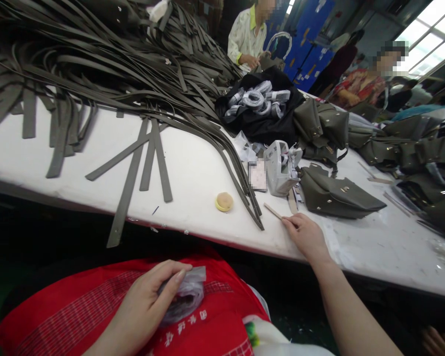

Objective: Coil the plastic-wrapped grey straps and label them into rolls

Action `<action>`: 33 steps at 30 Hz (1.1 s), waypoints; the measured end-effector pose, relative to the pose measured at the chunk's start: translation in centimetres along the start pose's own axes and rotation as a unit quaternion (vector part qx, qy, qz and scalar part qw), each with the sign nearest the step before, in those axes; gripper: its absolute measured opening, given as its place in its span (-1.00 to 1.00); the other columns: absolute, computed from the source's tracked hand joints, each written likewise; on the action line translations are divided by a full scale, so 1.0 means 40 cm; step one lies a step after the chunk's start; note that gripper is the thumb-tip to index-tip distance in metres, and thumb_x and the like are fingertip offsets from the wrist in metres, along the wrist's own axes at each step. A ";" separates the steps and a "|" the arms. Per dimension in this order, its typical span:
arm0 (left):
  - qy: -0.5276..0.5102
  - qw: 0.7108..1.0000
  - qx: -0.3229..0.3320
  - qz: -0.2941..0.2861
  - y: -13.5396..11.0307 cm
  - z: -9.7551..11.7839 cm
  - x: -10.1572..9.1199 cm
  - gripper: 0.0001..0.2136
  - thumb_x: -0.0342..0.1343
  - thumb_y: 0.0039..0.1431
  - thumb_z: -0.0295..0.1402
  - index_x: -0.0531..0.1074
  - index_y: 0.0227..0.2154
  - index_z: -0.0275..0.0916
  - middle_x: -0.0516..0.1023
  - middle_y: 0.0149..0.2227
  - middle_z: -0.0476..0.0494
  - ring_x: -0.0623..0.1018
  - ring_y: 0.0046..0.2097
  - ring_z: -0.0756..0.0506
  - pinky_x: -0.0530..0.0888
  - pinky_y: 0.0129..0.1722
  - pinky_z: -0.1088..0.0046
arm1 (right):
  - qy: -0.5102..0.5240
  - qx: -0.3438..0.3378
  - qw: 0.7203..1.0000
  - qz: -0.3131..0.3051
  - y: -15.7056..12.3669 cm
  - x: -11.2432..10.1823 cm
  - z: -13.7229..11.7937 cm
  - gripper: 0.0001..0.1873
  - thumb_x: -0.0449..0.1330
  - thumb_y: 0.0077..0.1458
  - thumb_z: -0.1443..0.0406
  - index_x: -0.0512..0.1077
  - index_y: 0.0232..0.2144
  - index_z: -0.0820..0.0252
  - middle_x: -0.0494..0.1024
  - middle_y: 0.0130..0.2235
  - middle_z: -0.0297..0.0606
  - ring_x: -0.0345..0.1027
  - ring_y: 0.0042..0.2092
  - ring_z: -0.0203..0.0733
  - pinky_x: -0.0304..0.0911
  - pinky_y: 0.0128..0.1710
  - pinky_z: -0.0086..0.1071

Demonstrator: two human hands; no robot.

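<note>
- Risk: the stick [273,211] lies near the table's [193,173] front edge, just off the tips of the right hand [306,236]. A careless nudge could push it under the straps [241,183] or over the edge.
- Risk: the bag [187,296], thin and slack, sits in the lap on a red apron [96,306], not on the table. If the pinch loosens it could slide off to the floor.
- Risk: one strap [128,190] overhangs the front edge; a knee or sleeve catching it may drag it and its neighbours down.
- Risk: the round pad [224,201] sits close to the front edge too, betw. the straps and the hand; a sweep of the arm could knock it.
- L hand [148,296]: fingers curled, thumb and forefinger closed on the bag's crumpled top. Firm pinch, bag bunched under the palm.
- R hand: lies flat on the table by the front edge, fingers together and stretched toward the stick's near end. Holds nothing; tips look to touch or nearly touch the stick, can't tell which.
- Around: purses [337,195] just beyond the R hand, a grey box [280,168] mid-table, a black cloth w/ tape rolls [257,99] toward the far edge.
- Other people work at the far side, well apart from these hands.
</note>
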State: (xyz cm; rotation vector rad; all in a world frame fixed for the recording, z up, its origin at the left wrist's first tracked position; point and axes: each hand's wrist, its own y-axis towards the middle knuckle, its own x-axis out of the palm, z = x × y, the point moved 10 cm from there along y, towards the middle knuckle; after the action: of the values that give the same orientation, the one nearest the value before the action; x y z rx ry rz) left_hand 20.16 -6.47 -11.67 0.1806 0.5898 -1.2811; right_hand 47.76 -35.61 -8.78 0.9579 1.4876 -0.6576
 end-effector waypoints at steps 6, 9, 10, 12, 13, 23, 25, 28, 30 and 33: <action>-0.005 1.000 -0.003 0.001 0.004 0.007 -0.002 -0.72 -0.02 0.31 -0.12 0.56 -0.21 -0.08 0.62 -0.19 0.02 0.60 -0.14 -0.02 0.48 -0.12 0.66 | -0.018 -0.005 1.000 -0.002 0.011 -0.005 -0.009 -0.69 0.08 0.22 0.15 0.61 -0.34 0.08 0.59 -0.29 -0.28 0.44 -0.33 -0.21 0.25 -0.34 -0.32; -0.005 1.000 -0.002 -0.001 0.003 0.003 -0.001 -0.71 -0.03 0.31 -0.12 0.56 -0.20 -0.10 0.62 -0.19 0.00 0.60 -0.15 -0.03 0.48 -0.12 0.64 | -0.031 -0.009 0.999 0.002 0.011 -0.010 -0.014 -0.69 0.11 0.21 0.12 0.61 -0.34 0.07 0.59 -0.29 -0.30 0.44 -0.34 -0.22 0.24 -0.36 -0.32; -0.004 1.000 -0.002 -0.001 0.002 0.002 -0.002 -0.71 -0.04 0.31 -0.12 0.56 -0.21 -0.10 0.62 -0.19 -0.01 0.60 -0.15 -0.03 0.48 -0.12 0.63 | -0.038 -0.014 0.999 0.002 0.010 -0.011 -0.016 -0.69 0.11 0.21 0.11 0.62 -0.35 0.06 0.59 -0.29 -0.30 0.44 -0.35 -0.23 0.24 -0.37 -0.33; -0.004 1.000 -0.003 0.001 0.000 0.000 -0.004 -0.71 -0.04 0.31 -0.13 0.55 -0.21 -0.11 0.62 -0.20 -0.01 0.59 -0.15 -0.03 0.48 -0.12 0.62 | -0.050 -0.028 0.998 -0.005 0.008 -0.010 -0.021 -0.68 0.10 0.22 0.10 0.62 -0.34 0.05 0.60 -0.28 -0.32 0.43 -0.36 -0.24 0.23 -0.38 -0.34; -0.004 1.000 -0.002 0.002 0.000 0.000 -0.005 -0.71 -0.04 0.31 -0.12 0.55 -0.21 -0.11 0.62 -0.20 -0.01 0.59 -0.15 -0.03 0.48 -0.12 0.62 | -0.055 -0.033 0.998 -0.008 0.008 -0.010 -0.022 -0.68 0.10 0.22 0.09 0.62 -0.34 0.05 0.60 -0.27 -0.32 0.43 -0.36 -0.25 0.23 -0.39 -0.34; -0.006 1.000 -0.008 -0.006 0.012 0.019 -0.002 -0.65 -0.08 0.33 -0.12 0.56 -0.21 -0.16 0.62 -0.22 -0.07 0.58 -0.20 -0.05 0.49 -0.16 0.54 | -0.074 -0.047 0.994 -0.059 0.029 -0.007 -0.018 -0.67 0.11 0.21 0.08 0.62 -0.36 0.07 0.61 -0.26 -0.32 0.43 -0.36 -0.24 0.18 -0.41 -0.33; -0.011 1.000 -0.007 0.001 0.013 0.019 -0.007 -0.67 -0.06 0.32 -0.13 0.57 -0.22 -0.16 0.62 -0.22 -0.04 0.58 -0.20 -0.04 0.48 -0.16 0.58 | -0.069 -0.039 0.994 -0.072 0.033 -0.005 -0.016 -0.68 0.13 0.19 0.09 0.62 -0.37 0.06 0.61 -0.26 -0.34 0.43 -0.35 -0.24 0.18 -0.40 -0.34; -0.016 1.000 -0.006 0.003 0.015 0.018 -0.010 -0.69 -0.04 0.31 -0.13 0.57 -0.22 -0.14 0.62 -0.22 -0.01 0.58 -0.19 -0.02 0.46 -0.15 0.61 | -0.075 -0.025 0.993 -0.084 0.036 -0.004 -0.012 -0.72 0.16 0.18 0.10 0.62 -0.37 0.06 0.61 -0.26 -0.37 0.43 -0.35 -0.25 0.19 -0.39 -0.34; -0.016 1.000 -0.008 -0.002 0.017 0.015 -0.009 -0.68 -0.05 0.32 -0.12 0.56 -0.21 -0.14 0.61 -0.22 -0.01 0.58 -0.20 -0.02 0.46 -0.15 0.61 | -0.083 -0.028 0.992 -0.086 0.038 -0.005 -0.012 -0.71 0.14 0.19 0.10 0.62 -0.36 0.06 0.61 -0.25 -0.36 0.43 -0.35 -0.24 0.20 -0.38 -0.34; -0.016 1.000 -0.013 -0.012 0.020 0.008 -0.005 -0.67 -0.06 0.32 -0.11 0.56 -0.21 -0.15 0.61 -0.21 -0.03 0.58 -0.18 -0.04 0.47 -0.15 0.59 | -0.084 -0.042 0.991 -0.097 0.041 -0.004 -0.017 -0.68 0.12 0.21 0.10 0.63 -0.35 0.06 0.61 -0.24 -0.34 0.43 -0.35 -0.25 0.21 -0.38 -0.35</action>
State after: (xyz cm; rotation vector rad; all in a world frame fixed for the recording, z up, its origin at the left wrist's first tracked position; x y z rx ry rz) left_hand 20.99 -6.20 -11.45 0.1312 0.5819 -1.2972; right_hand 48.81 -34.22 -8.32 0.6825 1.4568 -0.7902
